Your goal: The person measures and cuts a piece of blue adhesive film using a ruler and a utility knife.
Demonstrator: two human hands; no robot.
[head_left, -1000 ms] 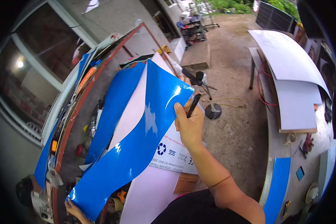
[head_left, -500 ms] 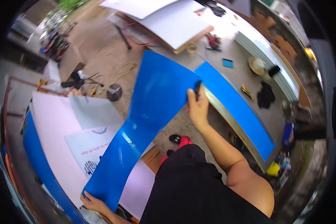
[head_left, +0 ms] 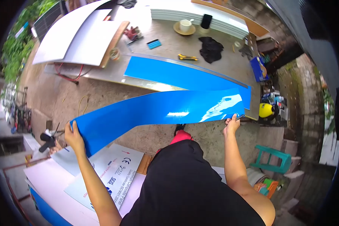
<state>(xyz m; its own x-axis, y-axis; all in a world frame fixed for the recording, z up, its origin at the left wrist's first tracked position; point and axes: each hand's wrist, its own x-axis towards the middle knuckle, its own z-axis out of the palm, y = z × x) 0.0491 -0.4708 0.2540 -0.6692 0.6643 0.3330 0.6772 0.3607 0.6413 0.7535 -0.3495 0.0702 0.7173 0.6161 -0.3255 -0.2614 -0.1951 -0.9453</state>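
Observation:
A long, glossy blue sheet (head_left: pixel 150 107) stretches bent between my two hands, above the floor and the near table edge. My left hand (head_left: pixel 74 137) grips its left end, thumb on the near face. At the right end, my right hand (head_left: pixel 232 124) pinches the lower corner and also has a thin dark pen-like tool (head_left: pixel 240 117) in it. The sheet's right end overlaps a second blue strip (head_left: pixel 169 73) lying on the table. A grey metal straightedge (head_left: pixel 211 72) runs along that strip's far side.
The metal table (head_left: pixel 173 43) carries a yellow utility knife (head_left: pixel 187 57), a blue squeegee (head_left: pixel 153 44), a black cloth (head_left: pixel 210 49) and a white cup (head_left: pixel 185 25). White panels (head_left: pixel 90 41) stand at left. Printed panels (head_left: pixel 116 169) lie below my left arm; a green stool (head_left: pixel 271 159) stands at right.
My view has turned toward the table. The blue sheet has swung from a steep slant to nearly level across my front, its right end now over the table strip. Both hands still hold it.

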